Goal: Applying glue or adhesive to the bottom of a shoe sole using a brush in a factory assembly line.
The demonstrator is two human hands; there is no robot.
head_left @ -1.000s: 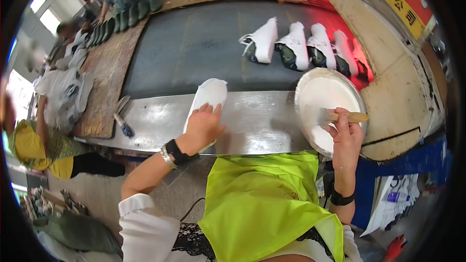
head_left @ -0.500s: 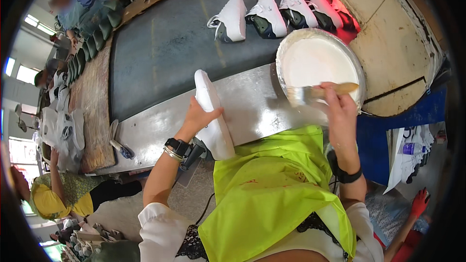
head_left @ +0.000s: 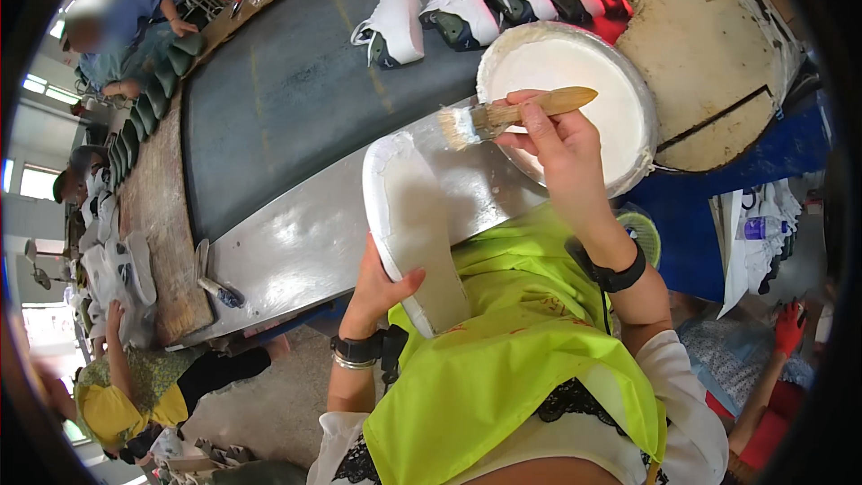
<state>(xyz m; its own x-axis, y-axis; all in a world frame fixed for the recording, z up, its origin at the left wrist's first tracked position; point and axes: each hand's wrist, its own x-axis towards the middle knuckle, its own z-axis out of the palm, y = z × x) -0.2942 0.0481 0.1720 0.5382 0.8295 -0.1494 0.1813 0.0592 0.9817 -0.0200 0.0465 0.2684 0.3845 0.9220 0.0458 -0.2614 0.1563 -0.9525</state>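
Note:
My left hand (head_left: 375, 292) is closed around a white shoe sole (head_left: 420, 229), its raised rim and pale inner face turned toward me. The thumb presses on the inner face near the lower end. In my right hand (head_left: 564, 153) is a flat paintbrush (head_left: 571, 100) with a wooden handle, its bristles coated in white paste. The bristles are just above and right of the sole's upper end, apart from it. Under and behind that hand stands a round basin (head_left: 650, 117) of thick white liquid, its rim crusted with dried paste.
A metal ledge (head_left: 296, 233) borders a dark conveyor belt (head_left: 269, 108). Several white shoe uppers (head_left: 462, 4) with dark linings stand on the belt under red light. A small brush-like tool (head_left: 220, 291) lies at the ledge's left end. Co-workers sit and stand left and lower right.
My right hand has brought the brush leftward from over the basin toward the sole. My left hand has turned the sole so its inner face shows. The whole view has shifted slightly.

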